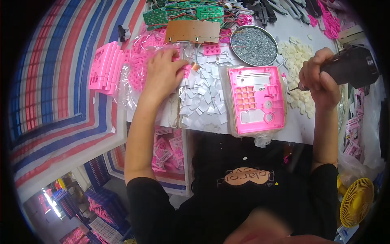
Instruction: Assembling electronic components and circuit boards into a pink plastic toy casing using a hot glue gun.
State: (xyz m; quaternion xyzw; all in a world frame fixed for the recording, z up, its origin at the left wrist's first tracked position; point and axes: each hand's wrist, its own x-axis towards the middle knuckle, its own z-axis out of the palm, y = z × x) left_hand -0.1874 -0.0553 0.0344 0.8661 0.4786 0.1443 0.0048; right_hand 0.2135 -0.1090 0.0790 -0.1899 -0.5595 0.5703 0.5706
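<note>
My left hand is over a clear plastic bag of pink molded parts, fingers bent inward. A bit of pink shows beside its fingertips, but what they grip is hidden. In my right hand is a dark electric screwdriver, its thin bit pointing left. Left of the bit lies a pink plastic casing, hollow side up, with a grid of button openings and a round opening. It rests on a plastic-wrapped pad. Neither hand touches the casing.
White square pieces spread left of the casing. Behind it stands a round tray of small screws. Cream plastic parts lie to the right. Green circuit boards, a brown board and stacked pink casings are also around.
</note>
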